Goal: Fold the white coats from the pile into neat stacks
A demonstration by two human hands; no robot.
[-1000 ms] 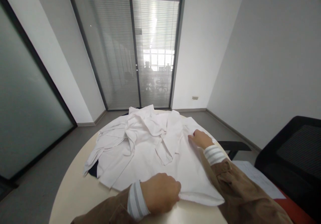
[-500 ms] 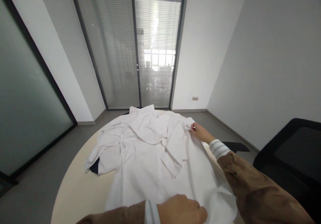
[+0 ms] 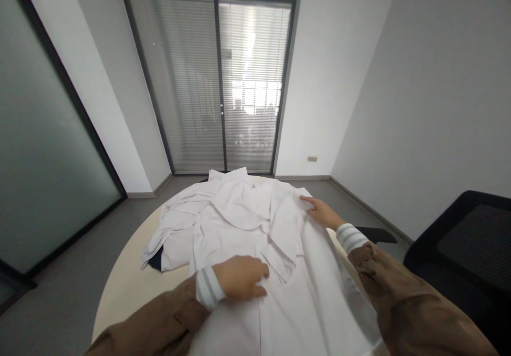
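Note:
A white button-front shirt (image 3: 227, 244) lies spread on a round table (image 3: 131, 292), its collar toward the far edge. One sleeve is folded inward across the front, with its cuff near the middle. My left hand (image 3: 243, 277) is over the front placket, fingers apart and slightly bent, holding nothing; whether it touches the cloth I cannot tell. At the shirt's right side, near the shoulder, my right hand (image 3: 321, 213) rests on the fabric with its fingers stretched out. The other sleeve lies rumpled at the left.
Dark cloth (image 3: 156, 260) peeks out beneath the shirt at the left. A black mesh chair (image 3: 463, 244) stands close on the right. Beyond the table are a glass door with blinds (image 3: 251, 79) and white walls.
My left hand has moved up and forward from the near edge onto the shirt's middle, its fingers opening. My right hand has released its pinch on the fabric.

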